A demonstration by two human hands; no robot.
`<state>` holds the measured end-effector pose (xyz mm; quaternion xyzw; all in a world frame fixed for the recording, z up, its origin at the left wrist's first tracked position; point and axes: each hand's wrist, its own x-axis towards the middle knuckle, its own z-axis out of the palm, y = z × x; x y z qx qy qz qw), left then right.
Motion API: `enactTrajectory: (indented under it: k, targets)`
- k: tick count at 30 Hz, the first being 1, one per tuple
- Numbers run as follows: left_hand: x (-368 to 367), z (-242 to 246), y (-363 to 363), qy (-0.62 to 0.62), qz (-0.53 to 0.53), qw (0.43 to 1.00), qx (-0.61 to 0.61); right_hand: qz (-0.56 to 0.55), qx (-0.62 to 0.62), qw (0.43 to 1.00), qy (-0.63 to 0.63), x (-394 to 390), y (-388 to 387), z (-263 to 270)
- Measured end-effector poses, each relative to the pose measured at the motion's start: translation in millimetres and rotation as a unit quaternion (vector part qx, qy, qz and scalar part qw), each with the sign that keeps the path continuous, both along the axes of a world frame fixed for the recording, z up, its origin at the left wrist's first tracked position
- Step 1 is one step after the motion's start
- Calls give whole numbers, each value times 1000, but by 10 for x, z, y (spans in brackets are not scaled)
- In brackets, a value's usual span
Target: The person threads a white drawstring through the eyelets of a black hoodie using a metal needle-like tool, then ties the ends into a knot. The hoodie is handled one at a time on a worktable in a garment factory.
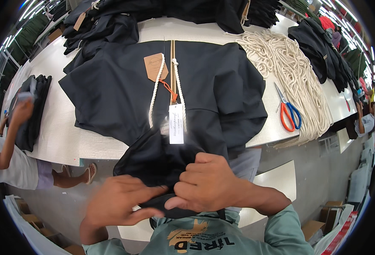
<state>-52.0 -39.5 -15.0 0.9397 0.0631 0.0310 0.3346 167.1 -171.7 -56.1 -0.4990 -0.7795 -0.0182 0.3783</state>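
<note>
A black hooded garment (120,86) lies spread on the table, its hood (143,156) hanging towards me over the front edge. My right hand (206,186) grips the hood's near edge between curled fingers and thumb. Close beside it is my left hand (123,200), blurred, index finger and thumb on either side of the same edge; whether it pinches the cloth is unclear. Two white cord drawstrings (156,92) run up from the hood, and a knot tops the right one. A brown tag (155,67) and a white printed tag (176,124) rest near the tan-edged zip (173,51).
Orange-and-blue-handled scissors (289,111) lie right of the garment, beside a heap of cream cord (302,86). More black garments (111,28) are piled at the back. At left, a co-worker's hand (23,110) is above folded black cloth (31,127).
</note>
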Motion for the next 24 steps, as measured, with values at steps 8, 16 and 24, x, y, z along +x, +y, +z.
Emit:
enactTrajectory:
  k: [8, 16, 24]
  targets:
    - [-378, -42, 10, 28, 12, 999, -17, 7, -42, 999, 32, 248, 206, -185]
    - [-757, -184, -46, 24, 110, 992, -56, -4, 10, 1000, 21, 418, 428, -216]
    - [-447, -409, -307, 123, 164, 973, -108, 26, 85, 995, -38, 213, 497, -180]
